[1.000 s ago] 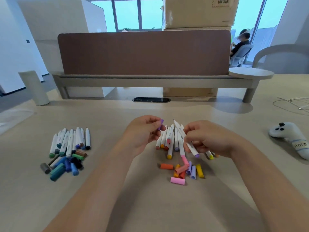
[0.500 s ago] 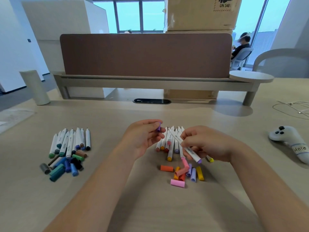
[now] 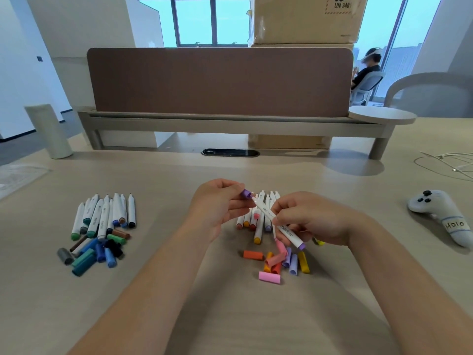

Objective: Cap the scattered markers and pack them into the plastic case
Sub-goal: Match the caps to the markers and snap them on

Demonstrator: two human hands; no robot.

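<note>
Above desk: left grip pinches purple cap, right grip holds marker, barrel partly hidden by fingers.

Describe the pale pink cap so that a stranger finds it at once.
On the desk, look below the right hand at the heap of loose caps. The pale pink cap lies at the heap's near edge. Its neighbours are orange, salmon, lilac and yellow; it alone is pale pink.

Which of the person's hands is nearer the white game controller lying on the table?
Right. The right hand is left of the white plastic game controller, apart from it; the left hand is farther left, past the right hand.
</note>
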